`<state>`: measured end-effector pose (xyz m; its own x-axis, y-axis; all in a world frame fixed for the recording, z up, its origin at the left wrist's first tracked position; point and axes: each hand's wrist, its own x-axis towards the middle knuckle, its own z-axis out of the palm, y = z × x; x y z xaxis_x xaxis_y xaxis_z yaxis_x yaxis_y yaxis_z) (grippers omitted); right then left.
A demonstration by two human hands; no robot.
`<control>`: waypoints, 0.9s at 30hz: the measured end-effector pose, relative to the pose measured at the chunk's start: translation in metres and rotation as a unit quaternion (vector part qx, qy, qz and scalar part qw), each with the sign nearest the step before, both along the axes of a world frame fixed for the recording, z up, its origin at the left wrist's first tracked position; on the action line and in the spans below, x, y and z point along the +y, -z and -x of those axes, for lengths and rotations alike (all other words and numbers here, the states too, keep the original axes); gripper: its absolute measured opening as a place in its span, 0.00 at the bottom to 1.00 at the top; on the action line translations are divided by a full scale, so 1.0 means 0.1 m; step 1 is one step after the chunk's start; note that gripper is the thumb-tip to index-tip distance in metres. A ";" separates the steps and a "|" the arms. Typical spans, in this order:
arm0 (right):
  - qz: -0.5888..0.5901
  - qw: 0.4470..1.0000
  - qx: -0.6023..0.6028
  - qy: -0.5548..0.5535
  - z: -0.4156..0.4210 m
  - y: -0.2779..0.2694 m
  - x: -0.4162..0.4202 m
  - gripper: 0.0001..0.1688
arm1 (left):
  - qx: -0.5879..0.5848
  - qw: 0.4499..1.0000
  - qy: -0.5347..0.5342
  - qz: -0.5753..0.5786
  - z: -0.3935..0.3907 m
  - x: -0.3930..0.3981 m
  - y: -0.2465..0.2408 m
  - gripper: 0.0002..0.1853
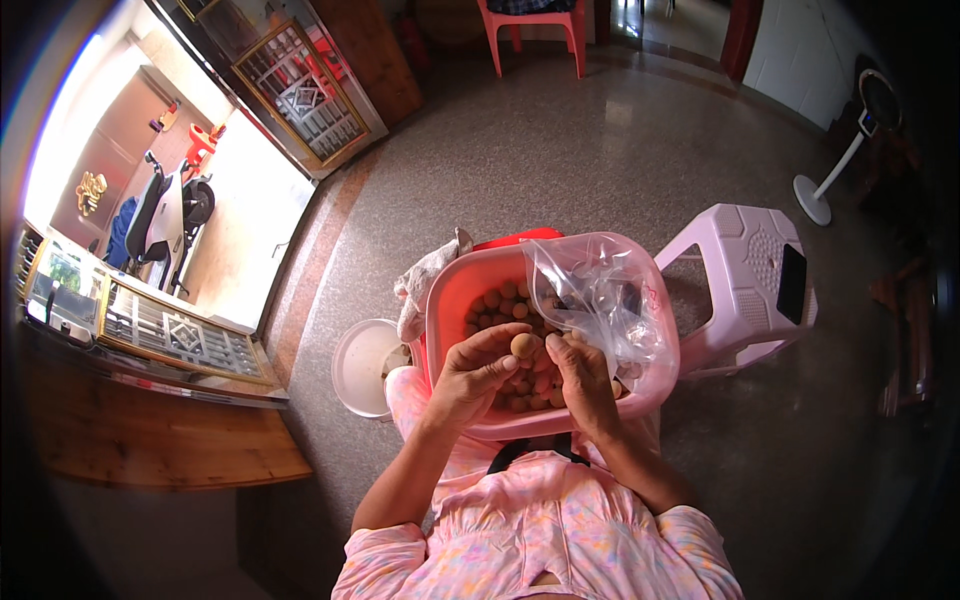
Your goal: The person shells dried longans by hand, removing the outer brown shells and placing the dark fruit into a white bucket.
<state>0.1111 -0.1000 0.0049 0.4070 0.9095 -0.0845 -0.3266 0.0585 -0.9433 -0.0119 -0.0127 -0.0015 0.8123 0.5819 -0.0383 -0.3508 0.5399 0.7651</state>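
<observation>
A pink plastic basin [551,429] stands close before me, with many small round brown fruits, perhaps longans [491,300], inside. Above them my left hand [480,367] has its thumb and fingers around one round fruit [523,345]. My right hand [583,375] is close on the right of that fruit, thumb and fingertips together; whether something small is between them cannot be told. A clear plastic bag [600,292] lies over the right part of the basin and its rim. A pale cloth [431,281] hangs at the basin's upper left.
A white bucket [345,367] stands on the floor left of the basin. On the right is a pale plastic stool [742,262] with a black phone-like object [791,283] on top. Farther off are a white fan [836,169], a red plastic chair [532,22] and an open doorway with a scooter outside [169,217].
</observation>
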 end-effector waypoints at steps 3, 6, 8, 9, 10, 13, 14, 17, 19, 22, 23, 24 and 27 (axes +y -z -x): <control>0.009 0.999 -0.008 -0.038 0.00 0.04 0.00 0.19 | 0.011 0.997 0.025 -0.069 0.00 -0.01 0.00 0.18; 0.018 0.997 0.002 -0.079 -0.01 0.15 0.02 0.19 | 0.067 0.982 0.006 -0.174 0.00 0.00 -0.03 0.17; 0.029 0.995 0.021 -0.089 -0.02 0.14 0.01 0.18 | 0.091 0.981 -0.004 -0.174 0.00 -0.02 -0.05 0.16; 0.037 0.995 0.031 -0.084 0.00 0.10 0.01 0.18 | 0.091 0.986 0.002 -0.137 0.02 -0.03 -0.07 0.15; 0.046 0.995 0.042 -0.079 0.01 0.08 0.00 0.18 | 0.091 0.991 0.008 -0.099 0.03 -0.04 -0.08 0.15; 0.023 0.995 0.035 -0.095 0.01 0.07 0.01 0.17 | 0.141 0.944 -0.061 -0.291 -0.03 -0.04 -0.02 0.15; 0.017 0.994 0.040 -0.102 0.01 0.09 0.01 0.17 | 0.143 0.939 -0.059 -0.308 -0.03 -0.03 -0.02 0.14; 0.007 0.991 0.049 -0.124 0.01 0.13 0.01 0.16 | 0.155 0.922 -0.056 -0.350 -0.02 -0.01 -0.04 0.11; 0.013 0.990 0.045 -0.136 0.00 0.07 0.01 0.17 | 0.173 0.914 -0.055 -0.362 0.01 0.00 -0.09 0.10; 0.045 0.995 0.047 -0.077 0.01 0.11 0.00 0.17 | 0.198 0.898 -0.041 -0.390 0.05 0.03 -0.16 0.10; 0.051 0.994 0.047 -0.085 0.01 0.12 0.01 0.17 | 0.217 0.911 -0.024 -0.349 0.07 0.02 -0.15 0.11; 0.057 0.993 0.047 -0.093 0.01 0.12 0.01 0.17 | 0.235 0.922 -0.008 -0.307 0.09 0.01 -0.13 0.11; 0.059 0.989 0.060 -0.123 0.04 0.15 0.03 0.16 | 0.211 0.913 0.006 -0.348 0.12 0.01 -0.10 0.11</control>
